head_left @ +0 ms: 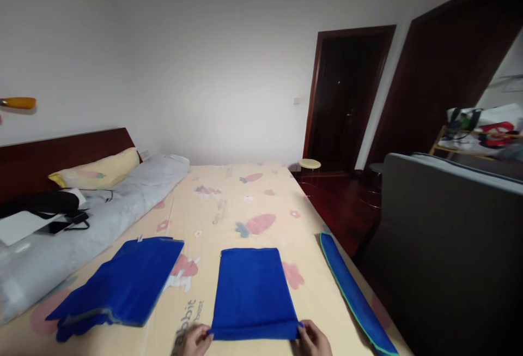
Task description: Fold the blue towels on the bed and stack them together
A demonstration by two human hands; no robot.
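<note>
A folded blue cloth (252, 290) lies flat on the bed in front of me. My left hand (195, 341) pinches its near left corner, and my right hand (314, 339) pinches its near right corner. Both hands are partly cut off by the bottom edge of the view. A second blue cloth (122, 285), loosely folded, lies to the left. A third blue piece with a green edge (354, 296) lies as a long strip along the bed's right side.
The bed has a cream sheet with carrot prints (229, 203). A grey rolled duvet (122, 198), a yellow pillow (98, 170) and black items lie at the left. A grey sofa (449, 236), a small stool (309, 165) and dark doorways stand to the right.
</note>
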